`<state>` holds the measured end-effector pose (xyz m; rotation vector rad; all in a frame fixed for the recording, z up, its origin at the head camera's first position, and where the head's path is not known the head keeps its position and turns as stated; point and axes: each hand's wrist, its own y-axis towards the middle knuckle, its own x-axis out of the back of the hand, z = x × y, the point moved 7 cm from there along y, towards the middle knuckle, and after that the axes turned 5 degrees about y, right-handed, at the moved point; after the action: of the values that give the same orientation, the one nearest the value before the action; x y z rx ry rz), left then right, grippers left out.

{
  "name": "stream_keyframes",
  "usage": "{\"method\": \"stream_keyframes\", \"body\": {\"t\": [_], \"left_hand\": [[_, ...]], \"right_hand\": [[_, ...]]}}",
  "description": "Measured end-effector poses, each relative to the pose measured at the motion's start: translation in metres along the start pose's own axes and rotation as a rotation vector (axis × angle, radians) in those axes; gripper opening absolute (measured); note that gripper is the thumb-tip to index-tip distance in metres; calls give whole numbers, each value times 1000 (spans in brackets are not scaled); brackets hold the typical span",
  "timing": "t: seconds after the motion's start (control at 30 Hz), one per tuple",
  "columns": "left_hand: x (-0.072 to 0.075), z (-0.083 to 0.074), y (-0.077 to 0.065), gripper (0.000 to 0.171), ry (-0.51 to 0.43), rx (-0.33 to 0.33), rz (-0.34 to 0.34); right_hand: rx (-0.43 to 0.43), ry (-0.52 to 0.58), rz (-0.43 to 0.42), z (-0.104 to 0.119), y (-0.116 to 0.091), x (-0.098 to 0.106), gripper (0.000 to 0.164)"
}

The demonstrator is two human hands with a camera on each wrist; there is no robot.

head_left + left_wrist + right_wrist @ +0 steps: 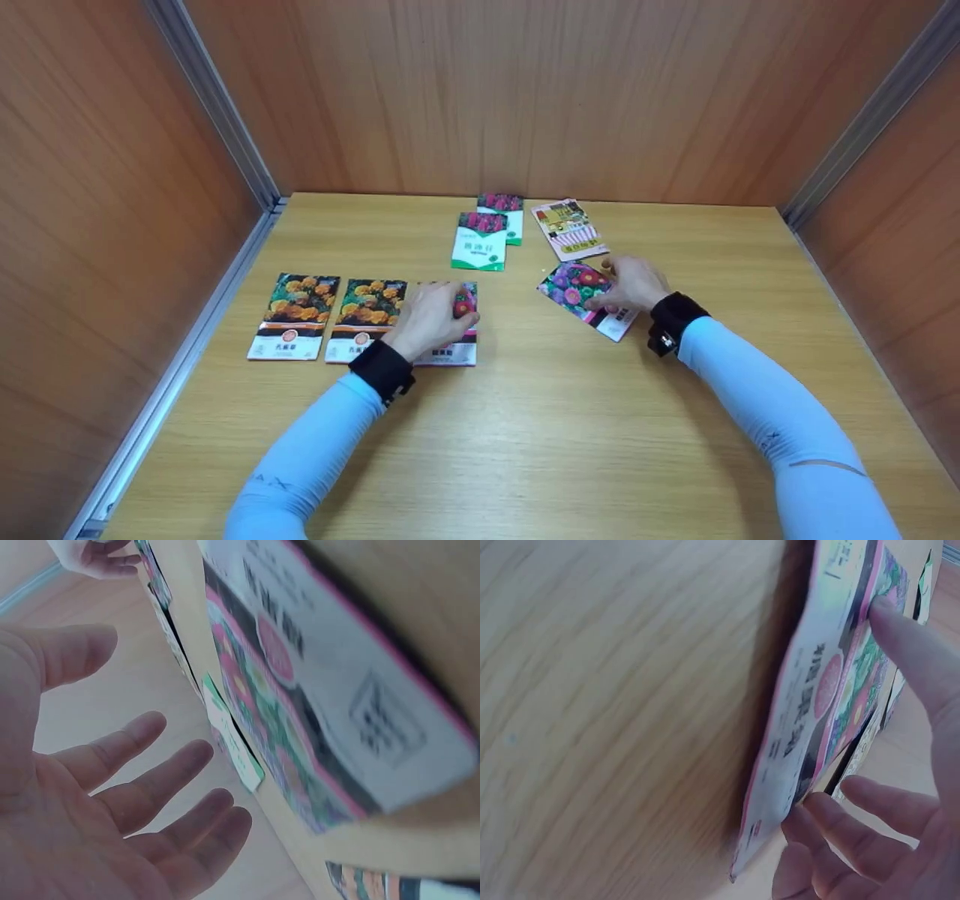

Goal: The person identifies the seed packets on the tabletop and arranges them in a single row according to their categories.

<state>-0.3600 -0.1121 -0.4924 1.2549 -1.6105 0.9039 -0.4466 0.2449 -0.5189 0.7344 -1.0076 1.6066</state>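
My left hand (429, 319) is over a flower seed packet (459, 355) with a pink-edged white label. In the left wrist view its fingers (154, 787) are spread and loosely bent, apart from that packet. My right hand (636, 286) holds a matching seed packet (571, 288), which lies at a slant, between thumb and fingers. In the right wrist view the thumb (907, 637) touches one side of its face and the fingertips (799, 817) meet the opposite edge. Left of my left hand, two orange marigold packets (294, 319) lie in a row with the first packet.
Two overlapping green-and-white packets (478, 244) lie near the back wall (480, 97). Beside them a pale pink-edged packet (570, 229) sits tilted, just behind the one in my right hand. Wooden side panels (97, 225) enclose the table (525, 450).
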Motion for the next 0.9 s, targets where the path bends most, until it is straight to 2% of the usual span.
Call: {"method": "stream_keyframes", "body": {"t": [0.1, 0.3, 0.5, 0.67, 0.77, 0.9], "left_hand": [[-3, -2, -1, 67, 0, 2, 13], [-5, -3, -3, 62, -13, 16, 9], [-7, -6, -7, 51, -26, 13, 24], [-5, -17, -11, 49, -44, -53, -4], [-6, -21, -12, 51, -75, -61, 0], [-9, -24, -11, 50, -110, -36, 19]], "right_hand": [[1, -9, 12, 3, 1, 0, 99], [-49, -18, 27, -1, 2, 1, 86], [-106, 63, 56, -5, -1, 0, 98], [-104, 91, 40, -2, -4, 1, 104], [-86, 92, 21, 1, -6, 0, 103], [-64, 102, 16, 3, -10, -2, 96]]}}
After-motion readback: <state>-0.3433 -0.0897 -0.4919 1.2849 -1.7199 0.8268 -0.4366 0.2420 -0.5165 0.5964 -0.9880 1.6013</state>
